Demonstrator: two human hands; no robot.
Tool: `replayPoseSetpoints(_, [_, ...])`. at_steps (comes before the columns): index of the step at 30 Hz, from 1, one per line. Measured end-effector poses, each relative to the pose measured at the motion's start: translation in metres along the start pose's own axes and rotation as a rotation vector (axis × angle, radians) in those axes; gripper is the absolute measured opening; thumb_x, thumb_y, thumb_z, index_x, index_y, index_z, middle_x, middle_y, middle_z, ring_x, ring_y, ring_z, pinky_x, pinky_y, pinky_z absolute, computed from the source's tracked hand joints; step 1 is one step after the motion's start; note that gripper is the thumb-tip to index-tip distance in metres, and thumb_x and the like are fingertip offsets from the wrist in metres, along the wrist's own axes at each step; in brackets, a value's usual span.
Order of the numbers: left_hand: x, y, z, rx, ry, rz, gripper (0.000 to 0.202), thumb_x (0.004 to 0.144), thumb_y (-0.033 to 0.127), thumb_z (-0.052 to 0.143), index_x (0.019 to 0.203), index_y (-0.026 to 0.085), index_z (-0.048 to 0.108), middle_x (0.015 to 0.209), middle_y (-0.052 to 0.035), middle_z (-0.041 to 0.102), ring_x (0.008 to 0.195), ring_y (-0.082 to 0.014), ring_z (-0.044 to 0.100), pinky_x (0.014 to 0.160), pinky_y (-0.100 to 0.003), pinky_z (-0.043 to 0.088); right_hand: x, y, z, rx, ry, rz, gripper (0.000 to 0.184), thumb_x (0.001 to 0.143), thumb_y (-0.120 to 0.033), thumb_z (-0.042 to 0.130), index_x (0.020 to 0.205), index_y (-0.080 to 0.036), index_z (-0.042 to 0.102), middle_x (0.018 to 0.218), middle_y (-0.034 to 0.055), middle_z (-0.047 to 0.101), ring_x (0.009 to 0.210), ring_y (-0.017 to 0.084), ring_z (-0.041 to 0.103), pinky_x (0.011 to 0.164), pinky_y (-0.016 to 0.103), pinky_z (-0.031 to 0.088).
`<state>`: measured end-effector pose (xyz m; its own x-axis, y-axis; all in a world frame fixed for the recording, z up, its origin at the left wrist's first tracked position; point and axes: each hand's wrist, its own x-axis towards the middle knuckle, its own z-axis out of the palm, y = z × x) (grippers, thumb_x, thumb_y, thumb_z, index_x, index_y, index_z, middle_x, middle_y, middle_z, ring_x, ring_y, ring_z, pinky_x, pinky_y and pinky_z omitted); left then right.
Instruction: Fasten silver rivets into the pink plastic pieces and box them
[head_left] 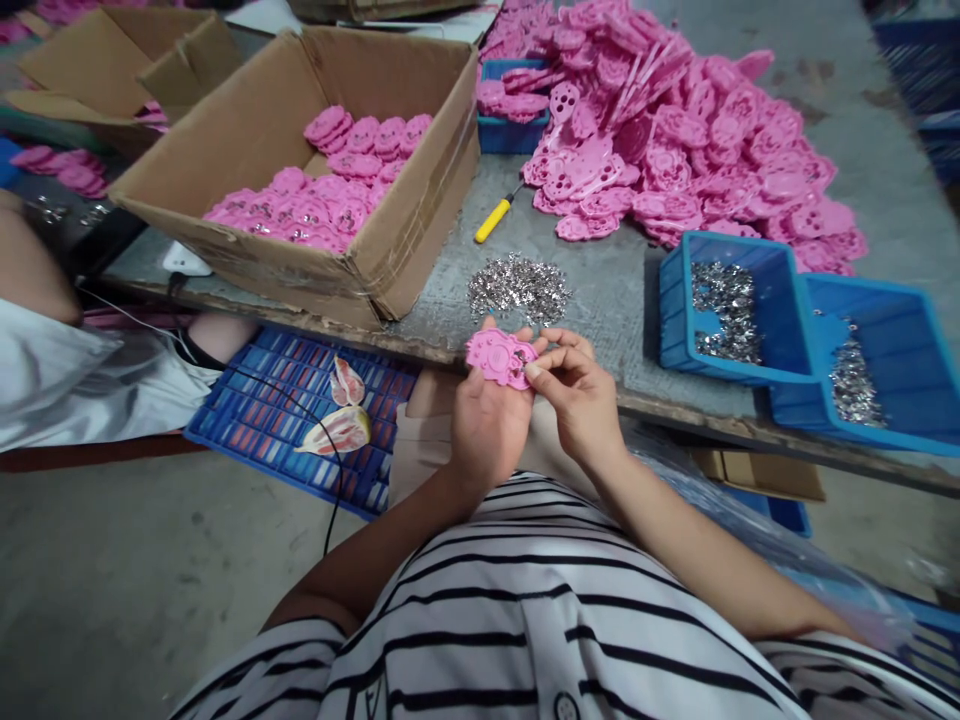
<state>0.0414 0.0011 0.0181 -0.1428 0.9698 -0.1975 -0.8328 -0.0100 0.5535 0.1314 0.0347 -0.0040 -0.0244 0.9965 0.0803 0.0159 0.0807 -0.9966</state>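
A: Pink plastic piece [493, 357], one: location?

B: In both hands, at the near edge of the tabletop [626, 300], just in front of a loose heap of silvery metal parts [517, 288].

A: State of grip?

B: Left hand [489, 428]: palm up, piece pinched between thumb and fingers. Right hand [586, 402]: thumb and fingertips pinching the piece's right end, where a silvery bit [521, 358] shows.

A: Surroundings?

B: Yellow-handled tool [493, 221], one, behind the metal heap. Cardboard box [427, 235], part-filled with pink pieces [300, 208], to the left. Large pile [705, 150] of the same, beyond and to the right. Blue bins [739, 367], two, holding silvery parts [724, 312], at right.
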Motion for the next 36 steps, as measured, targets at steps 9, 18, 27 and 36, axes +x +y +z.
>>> replayPoseSetpoints(9, [-0.002, 0.000, 0.003, -0.081, 0.023, 0.015, 0.048, 0.093, 0.028, 0.022, 0.136, 0.020, 0.044, 0.117, -0.0093, 0.064, 0.119, -0.0234, 0.058, 0.109, -0.046, 0.038, 0.001, 0.000, 0.000, 0.117, -0.035, 0.048, 0.022, 0.062, -0.032, 0.079, 0.071, -0.022, 0.061, 0.111, 0.0072, 0.058, 0.114, 0.025, 0.052, 0.096, 0.043, 0.043])
replayPoseSetpoints(18, [0.001, 0.010, 0.003, -0.008, 0.054, -0.018, 0.050, 0.094, 0.027, 0.018, 0.129, 0.013, 0.051, 0.116, -0.0120, 0.066, 0.118, -0.0206, 0.058, 0.108, -0.039, 0.038, 0.005, -0.015, -0.007, 0.246, -0.105, 0.255, 0.031, 0.058, -0.040, 0.083, 0.078, -0.022, 0.068, 0.083, 0.0011, 0.066, 0.077, 0.015, 0.056, 0.076, 0.031, 0.046])
replayPoseSetpoints(27, [0.002, 0.006, -0.034, 0.321, -0.035, 0.052, 0.049, 0.086, 0.057, 0.044, 0.114, 0.018, 0.057, 0.115, -0.0122, 0.065, 0.120, -0.0287, 0.053, 0.101, -0.045, 0.041, 0.012, -0.010, -0.019, 0.226, -0.282, 0.469, 0.033, 0.049, -0.044, 0.088, 0.058, -0.019, 0.068, 0.056, 0.0000, 0.058, 0.051, 0.011, 0.049, 0.050, 0.025, 0.041])
replayPoseSetpoints(36, [-0.084, 0.041, -0.177, 1.539, 0.279, -0.010, 0.016, 0.077, 0.014, 0.048, 0.091, 0.016, 0.057, 0.099, -0.0118, 0.058, 0.099, -0.0253, 0.054, 0.095, -0.046, 0.044, 0.017, 0.000, -0.026, 0.183, -0.221, 0.581, 0.042, 0.033, -0.046, 0.092, 0.055, -0.018, 0.069, 0.054, 0.0014, 0.059, 0.050, 0.008, 0.050, 0.046, 0.020, 0.042])
